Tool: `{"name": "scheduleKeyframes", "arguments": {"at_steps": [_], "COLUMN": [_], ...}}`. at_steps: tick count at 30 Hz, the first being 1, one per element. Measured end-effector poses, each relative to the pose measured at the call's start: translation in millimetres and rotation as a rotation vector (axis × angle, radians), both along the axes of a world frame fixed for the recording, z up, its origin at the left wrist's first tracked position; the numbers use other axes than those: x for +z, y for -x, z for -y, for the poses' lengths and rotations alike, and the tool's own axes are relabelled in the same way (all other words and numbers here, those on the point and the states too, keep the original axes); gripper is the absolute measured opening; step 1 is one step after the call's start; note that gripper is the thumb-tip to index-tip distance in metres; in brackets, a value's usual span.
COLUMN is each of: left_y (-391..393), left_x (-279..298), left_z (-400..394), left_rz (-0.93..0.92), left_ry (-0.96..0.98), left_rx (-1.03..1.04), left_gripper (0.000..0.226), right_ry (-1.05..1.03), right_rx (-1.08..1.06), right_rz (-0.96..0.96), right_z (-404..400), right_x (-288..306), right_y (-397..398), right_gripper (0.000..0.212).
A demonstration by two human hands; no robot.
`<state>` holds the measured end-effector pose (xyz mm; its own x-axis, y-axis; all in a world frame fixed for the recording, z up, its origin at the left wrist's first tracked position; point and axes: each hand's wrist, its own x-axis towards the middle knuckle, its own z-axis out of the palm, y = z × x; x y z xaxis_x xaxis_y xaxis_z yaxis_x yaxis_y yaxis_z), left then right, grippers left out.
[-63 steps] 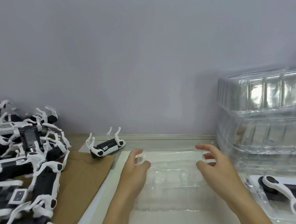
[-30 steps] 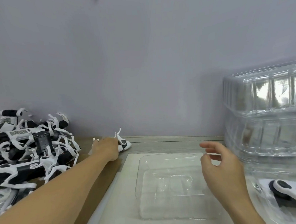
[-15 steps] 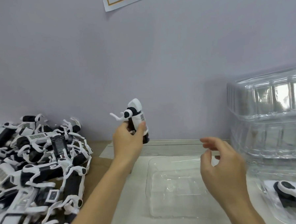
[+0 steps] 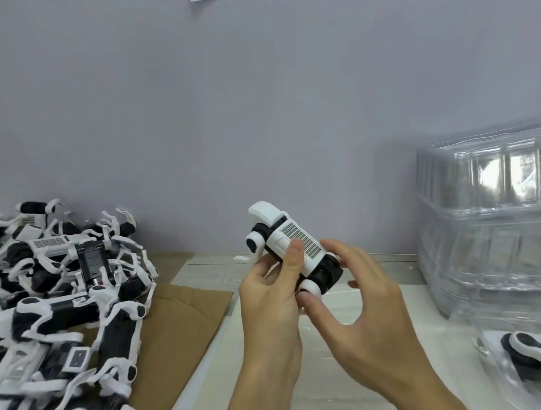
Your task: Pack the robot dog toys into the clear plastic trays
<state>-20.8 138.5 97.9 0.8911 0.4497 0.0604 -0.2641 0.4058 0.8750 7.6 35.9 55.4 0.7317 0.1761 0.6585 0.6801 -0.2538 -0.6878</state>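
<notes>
Two hands meet at the centre of the frame on one robot dog toy, held in the air above the bench. Your left hand grips its white body, thumb pressed on the printed label. Your right hand curls round its lower end, thumb against a white leg joint. At left lies the pile of toys on brown cardboard; at right stands the stack of clear trays.

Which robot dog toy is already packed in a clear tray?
The robot dog at bottom right, lying in a clear tray; one is in the hands, the rest piled loose at left.
</notes>
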Motion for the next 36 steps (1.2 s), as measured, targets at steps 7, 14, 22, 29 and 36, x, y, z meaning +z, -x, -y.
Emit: {"name": "scheduleKeyframes", "arguments": {"at_steps": [7,14,22,29,36], "left_y": [1,11,10,9,8], "left_x": [-1,12,7,-8,-6], "left_z": [-10,-21,-49,-53,-48], "left_rz": [-0.013,-0.222,0.029,0.132,0.183], "left_ry": [-0.057,-0.466,-0.613,-0.445,-0.653], "left_rx": [-0.182,-0.090,0.186,-0.320,-0.153], "left_gripper": [0.040,0.044,0.013,0.035,0.033], "right_ry": [-0.128,-0.278,-0.440,-0.318,0.066], "right_rx": [-0.027,0.006,0.112,0.408,0.127], "right_rz": [-0.080,-0.254,-0.512,-0.637,-0.156], "right_z": [-4,6,33,30,28], "right_x": [-6,-4,3,3,23], "right_y": [-6,-12,-18,-14,-4], "right_gripper": [0.054,0.023,0.038,0.043,0.036]}}
